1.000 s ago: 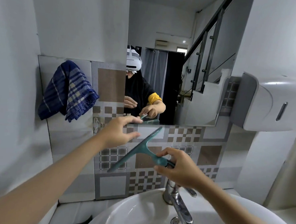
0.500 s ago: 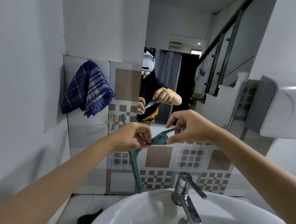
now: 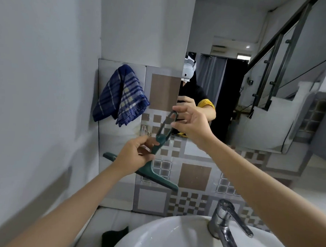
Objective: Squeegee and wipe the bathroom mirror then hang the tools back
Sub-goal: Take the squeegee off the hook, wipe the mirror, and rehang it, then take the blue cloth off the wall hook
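A teal squeegee (image 3: 156, 176) hangs blade-down in front of the tiled wall. My left hand (image 3: 137, 156) grips its handle neck. My right hand (image 3: 191, 124) pinches the loop at the top of the handle, just left of the mirror's lower left corner. The mirror (image 3: 255, 81) fills the upper right and reflects me and a staircase. A blue plaid cloth (image 3: 120, 94) hangs on the tiles at the left. A small clear hook (image 3: 143, 130) sits on the wall just left of the squeegee handle, with nothing on it.
A white sink (image 3: 171, 237) with a chrome tap (image 3: 227, 221) lies below my arms. A dark object (image 3: 114, 238) rests on the ledge left of the basin. The grey side wall stands close on the left.
The squeegee has turned from blade-vertical to handle-up with the blade across the bottom. My right hand rose to the handle loop, and both hands shifted left towards the hook.
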